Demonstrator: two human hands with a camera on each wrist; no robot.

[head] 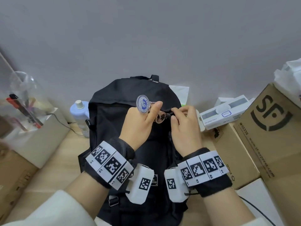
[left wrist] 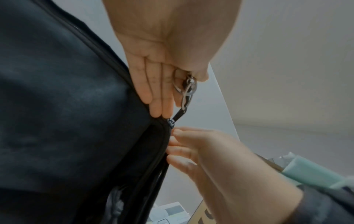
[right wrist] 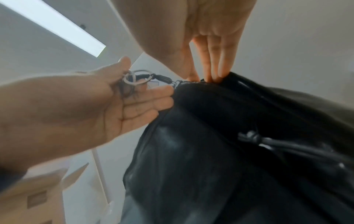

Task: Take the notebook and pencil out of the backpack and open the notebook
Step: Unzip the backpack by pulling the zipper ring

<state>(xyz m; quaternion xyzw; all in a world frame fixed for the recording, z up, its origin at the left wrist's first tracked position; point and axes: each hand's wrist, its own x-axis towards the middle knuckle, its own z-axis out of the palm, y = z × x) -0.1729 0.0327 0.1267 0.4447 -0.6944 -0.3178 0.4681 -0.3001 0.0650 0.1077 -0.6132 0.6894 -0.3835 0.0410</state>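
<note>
A black backpack stands upright on the wooden table, its top zipper nearly closed. My left hand pinches the metal key ring hooked to the zipper pull, and a round blue-and-white charm stands up above the hand. In the right wrist view that ring sits under the left thumb. My right hand pinches the backpack's edge beside the zipper slider. Neither a notebook nor a pencil shows in any view.
Cardboard boxes and a white device box crowd the right side. A white bottle stands just left of the backpack. A clear pen holder on a white box and another carton fill the left.
</note>
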